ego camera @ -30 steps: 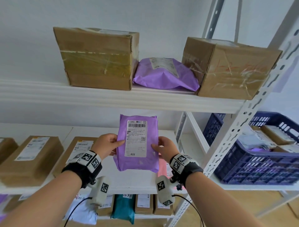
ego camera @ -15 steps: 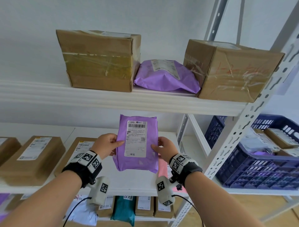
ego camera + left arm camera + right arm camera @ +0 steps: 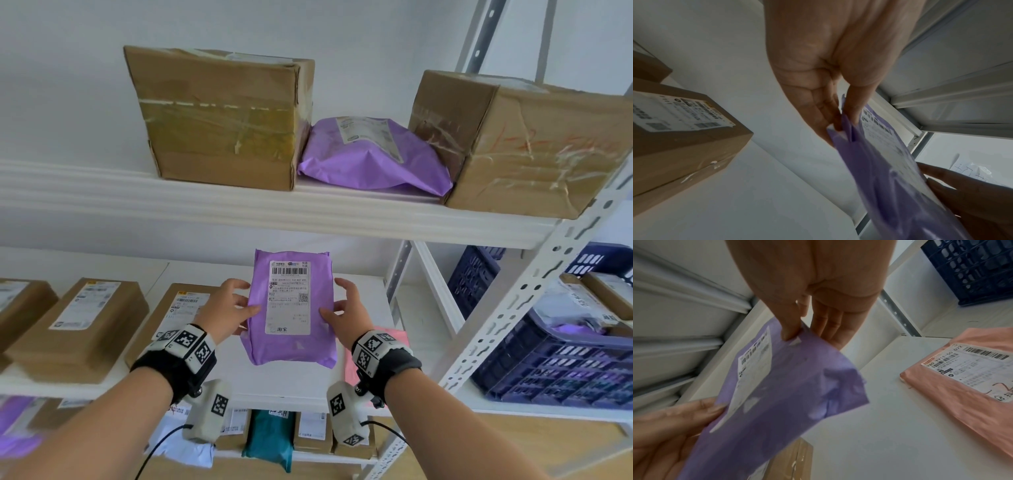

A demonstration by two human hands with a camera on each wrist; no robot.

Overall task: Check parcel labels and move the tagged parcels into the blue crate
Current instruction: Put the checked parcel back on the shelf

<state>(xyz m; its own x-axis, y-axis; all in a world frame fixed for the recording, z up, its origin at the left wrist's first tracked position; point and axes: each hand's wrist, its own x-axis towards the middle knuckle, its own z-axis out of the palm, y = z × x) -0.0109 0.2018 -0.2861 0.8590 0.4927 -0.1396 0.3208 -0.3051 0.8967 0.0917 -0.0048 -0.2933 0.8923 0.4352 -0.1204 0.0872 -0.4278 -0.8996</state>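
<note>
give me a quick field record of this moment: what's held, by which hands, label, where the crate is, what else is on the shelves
held item: purple mailer, upright, above the middle shelf
left hand: pinches the mailer's left edge
right hand: pinches its right edge
label: white, barcode on top, faces the person
blue crate: to the right, already holds parcels
top shelf: two taped cardboard boxes, a purple bag between them
middle shelf: brown boxes on the left, pink mailer on the right
</note>
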